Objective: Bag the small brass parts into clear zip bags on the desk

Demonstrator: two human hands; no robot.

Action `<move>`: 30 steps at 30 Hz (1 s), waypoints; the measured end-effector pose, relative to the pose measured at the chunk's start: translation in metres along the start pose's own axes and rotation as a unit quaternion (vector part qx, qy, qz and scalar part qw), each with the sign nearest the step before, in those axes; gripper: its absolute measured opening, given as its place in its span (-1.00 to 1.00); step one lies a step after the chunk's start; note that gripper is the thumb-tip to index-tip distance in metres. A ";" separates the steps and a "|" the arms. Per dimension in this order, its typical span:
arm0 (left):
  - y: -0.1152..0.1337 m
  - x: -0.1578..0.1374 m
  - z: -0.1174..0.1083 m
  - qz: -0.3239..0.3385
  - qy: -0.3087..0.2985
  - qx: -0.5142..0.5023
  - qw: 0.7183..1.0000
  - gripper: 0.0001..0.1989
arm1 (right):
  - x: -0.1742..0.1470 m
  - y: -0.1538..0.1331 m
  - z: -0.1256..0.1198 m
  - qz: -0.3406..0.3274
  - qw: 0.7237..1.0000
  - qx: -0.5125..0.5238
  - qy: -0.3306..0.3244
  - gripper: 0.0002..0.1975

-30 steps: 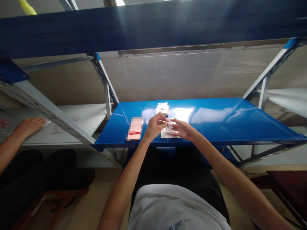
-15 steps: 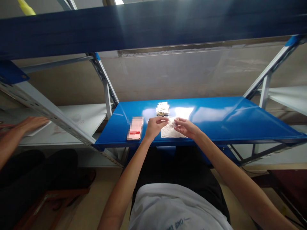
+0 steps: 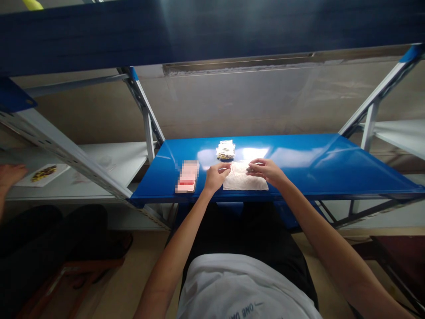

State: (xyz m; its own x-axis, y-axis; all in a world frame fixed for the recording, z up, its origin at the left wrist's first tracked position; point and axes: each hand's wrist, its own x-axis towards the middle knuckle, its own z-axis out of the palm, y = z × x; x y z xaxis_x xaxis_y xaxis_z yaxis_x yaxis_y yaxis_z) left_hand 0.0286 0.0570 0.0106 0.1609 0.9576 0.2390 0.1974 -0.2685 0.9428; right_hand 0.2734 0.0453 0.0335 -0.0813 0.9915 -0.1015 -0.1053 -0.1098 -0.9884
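Observation:
A white cloth or paper sheet (image 3: 245, 180) lies flat near the front edge of the blue shelf. At its left edge is my left hand (image 3: 215, 177), thumb and fingers pinched together; whatever they hold is too small to name. Over the sheet's right side, my right hand (image 3: 268, 172) has its fingertips drawn together by something small and dark that I cannot make out. Just behind the sheet sits a small pile of whitish and gold packets (image 3: 226, 149), touched by neither hand. To the left rests a phone-like pink slab (image 3: 187, 177), partly blurred out.
The blue shelf (image 3: 315, 166) has metal uprights on both sides and a dark blue beam (image 3: 212, 35) above. On the white shelf at left, a co-worker's hand (image 3: 11, 175) is beside a white sheet with a dark yellowish heap (image 3: 44, 173).
My right hand has moved right, widening the gap between my hands and uncovering more of the white sheet. The co-worker's hand has drawn left, off its heap.

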 end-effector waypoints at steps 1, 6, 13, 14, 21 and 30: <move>0.001 -0.001 0.002 0.004 -0.008 0.007 1.000 -0.77 | 0.001 0.000 -0.002 0.000 1.000 -0.004 0.006 -0.68; -0.003 -0.002 0.010 0.030 -0.017 0.063 0.997 -0.46 | 0.006 0.003 -0.008 0.004 0.999 -0.019 0.027 -0.69; 0.003 -0.001 0.006 0.110 -0.065 0.202 0.971 -0.40 | 0.006 -0.004 -0.005 0.007 0.996 -0.080 0.043 -0.68; 0.005 -0.002 0.006 0.118 -0.073 0.214 0.967 -0.40 | 0.006 -0.005 -0.005 0.005 0.995 -0.087 0.042 -0.68; 0.006 -0.004 0.013 0.107 -0.069 0.263 0.956 -0.48 | 0.012 -0.012 -0.004 0.009 0.993 -0.109 0.042 -0.69; -0.004 -0.007 0.017 0.116 -0.068 0.278 0.951 -0.52 | 0.013 -0.020 -0.007 0.009 0.989 -0.140 0.039 -0.64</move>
State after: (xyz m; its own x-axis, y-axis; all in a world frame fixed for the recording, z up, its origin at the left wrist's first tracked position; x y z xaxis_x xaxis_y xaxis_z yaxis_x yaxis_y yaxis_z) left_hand 0.0429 0.0498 0.0016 0.3779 0.8538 0.3582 0.6168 -0.5206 0.5904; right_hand 0.2814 0.0606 0.0507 -0.0028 0.9930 -0.1179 0.1746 -0.1156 -0.9778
